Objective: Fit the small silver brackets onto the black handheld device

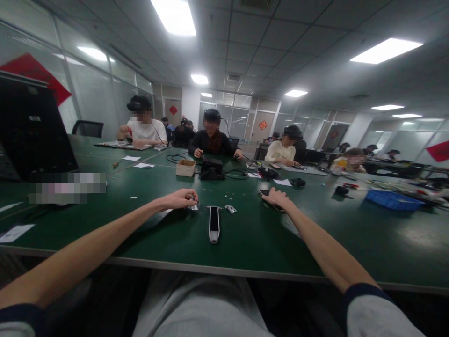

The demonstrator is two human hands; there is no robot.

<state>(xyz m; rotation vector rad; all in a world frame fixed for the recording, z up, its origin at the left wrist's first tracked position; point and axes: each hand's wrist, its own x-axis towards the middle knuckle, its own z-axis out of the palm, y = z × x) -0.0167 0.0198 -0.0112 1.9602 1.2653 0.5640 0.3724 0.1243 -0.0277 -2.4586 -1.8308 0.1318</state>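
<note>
On the green table point(245, 252), a long white device with a black face point(213, 222) lies pointing toward me, a thin bar across its far end. Left of it, my left hand point(183, 199) is closed, fingertips pinched over a small shiny piece point(194, 207) whose kind I cannot make out. A crumpled silvery piece point(230, 209) sits just right of the device. Farther right, my right hand point(278, 199) grips a dark flat phone-like object point(264, 192) against the tabletop; its palm and fingers hide most of it. Several tiny ring-like parts point(230, 197) are scattered between my hands.
Beyond my hands stand a small cardboard box point(185, 168) and a black box-shaped object point(212, 168) with cables. A blue tray point(393, 200) is at the right, a black computer case point(35, 126) at the left. Paper slips lie about. Several people sit across the table.
</note>
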